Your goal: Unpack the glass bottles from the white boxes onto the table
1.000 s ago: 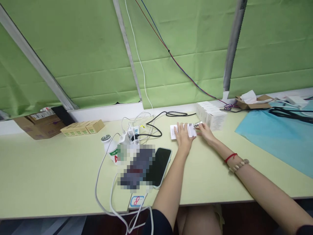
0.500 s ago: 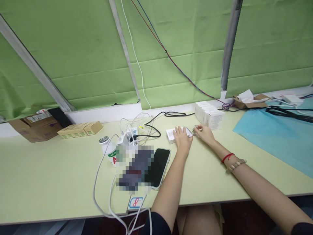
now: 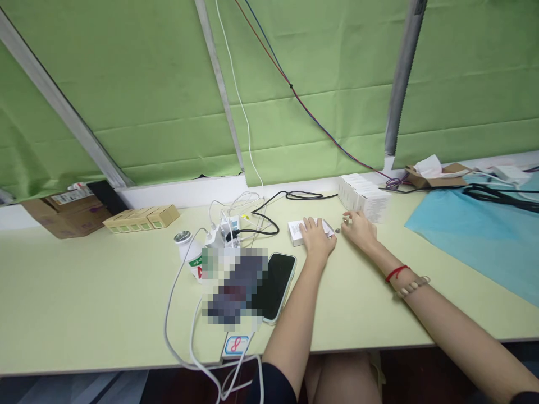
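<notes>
My left hand (image 3: 318, 238) lies over a small white box (image 3: 296, 234) on the table, its fingers spread across the top and gripping it. The box's right end looks open, with a flap showing beside my fingers. My right hand (image 3: 360, 229) is just to the right, above the table, with its fingers curled together. Whatever they may hold is too small to make out. Between the two hands lies a tiny dark grey object (image 3: 337, 230), its kind unclear. Behind my right hand stands a row of white boxes (image 3: 365, 197).
Left of the hands are a black phone (image 3: 275, 283), a power strip (image 3: 217, 237) with cables and a white bottle (image 3: 189, 255). Several tan boxes (image 3: 145, 219) and a brown carton (image 3: 69, 213) stand far left. A blue sheet (image 3: 458, 235) covers the table's right.
My right hand has moved slightly right, away from the white box's end. The tiny dark object now shows on the table between my hands. My left hand stays on the box.
</notes>
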`<state>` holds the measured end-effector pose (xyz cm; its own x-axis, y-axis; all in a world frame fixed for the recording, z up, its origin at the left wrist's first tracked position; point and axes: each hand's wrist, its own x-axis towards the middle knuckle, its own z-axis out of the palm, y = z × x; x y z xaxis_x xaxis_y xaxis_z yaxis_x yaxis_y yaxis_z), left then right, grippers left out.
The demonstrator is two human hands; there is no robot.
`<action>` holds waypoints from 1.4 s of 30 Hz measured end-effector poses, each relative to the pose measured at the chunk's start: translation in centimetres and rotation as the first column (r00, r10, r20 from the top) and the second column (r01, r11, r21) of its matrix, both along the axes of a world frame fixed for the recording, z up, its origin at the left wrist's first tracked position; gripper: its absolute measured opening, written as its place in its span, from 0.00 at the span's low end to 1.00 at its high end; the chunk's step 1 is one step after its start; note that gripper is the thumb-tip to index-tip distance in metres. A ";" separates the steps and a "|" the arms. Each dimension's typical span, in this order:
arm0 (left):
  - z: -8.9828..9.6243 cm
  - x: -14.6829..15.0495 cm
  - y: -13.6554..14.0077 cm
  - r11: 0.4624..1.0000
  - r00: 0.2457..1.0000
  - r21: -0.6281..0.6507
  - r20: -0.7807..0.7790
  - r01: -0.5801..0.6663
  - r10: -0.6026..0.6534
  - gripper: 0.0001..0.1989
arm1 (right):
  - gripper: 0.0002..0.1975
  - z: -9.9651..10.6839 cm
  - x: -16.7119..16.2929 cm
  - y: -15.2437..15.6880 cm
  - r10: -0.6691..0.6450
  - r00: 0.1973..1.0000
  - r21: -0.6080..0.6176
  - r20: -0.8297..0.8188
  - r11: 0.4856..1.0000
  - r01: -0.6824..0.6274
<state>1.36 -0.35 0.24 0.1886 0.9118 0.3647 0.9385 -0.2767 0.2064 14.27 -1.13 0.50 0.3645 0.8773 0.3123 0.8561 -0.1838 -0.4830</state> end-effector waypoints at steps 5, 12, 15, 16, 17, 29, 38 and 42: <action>0.6 -0.1 -0.3 0.999 1.000 -0.046 -0.003 0.007 -0.007 0.28 | 0.14 0.0 0.2 0.0 0.076 0.997 -0.010 -0.009 0.997 -0.076; 1.0 -0.4 -0.6 0.994 0.995 -0.084 -0.069 -0.071 0.065 0.37 | 0.11 -0.4 0.7 0.3 0.077 0.997 -0.004 0.008 0.997 -0.077; 1.5 -0.3 -0.9 0.985 0.989 -0.137 -0.118 -0.103 0.087 0.38 | 0.13 -0.6 0.8 0.4 0.083 0.997 0.020 0.004 0.996 -0.083; 1.6 -0.2 -1.1 0.982 0.988 -0.149 -0.126 -0.113 0.094 0.39 | 0.14 -0.7 0.8 0.5 0.091 0.996 0.026 0.001 0.996 -0.091; 1.7 -0.1 -1.3 0.981 0.987 -0.157 -0.130 -0.117 0.097 0.39 | 0.14 -0.7 0.8 0.5 0.101 0.995 0.031 -0.002 0.994 -0.101; 0.8 -0.1 0.3 0.968 0.982 -0.197 -0.131 -0.158 0.134 0.41 | 0.16 -0.5 0.7 0.2 0.056 0.998 -0.007 0.024 0.998 -0.056; 0.9 -0.4 0.1 0.984 0.987 -0.092 -0.076 -0.150 0.144 0.35 | 0.16 -0.3 0.0 0.3 0.342 0.927 -0.002 0.158 0.938 -0.346; 0.6 -0.3 0.2 0.988 0.987 -0.050 -0.075 -0.149 0.145 0.31 | 0.14 -0.5 -0.1 0.4 0.428 0.882 -0.124 0.197 0.903 -0.410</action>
<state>1.08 -0.16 0.80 0.0743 0.9498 0.3039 0.9810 -0.1244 0.1488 14.15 -0.73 -0.03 -0.1108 0.9575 0.2664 0.9422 0.1864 -0.2782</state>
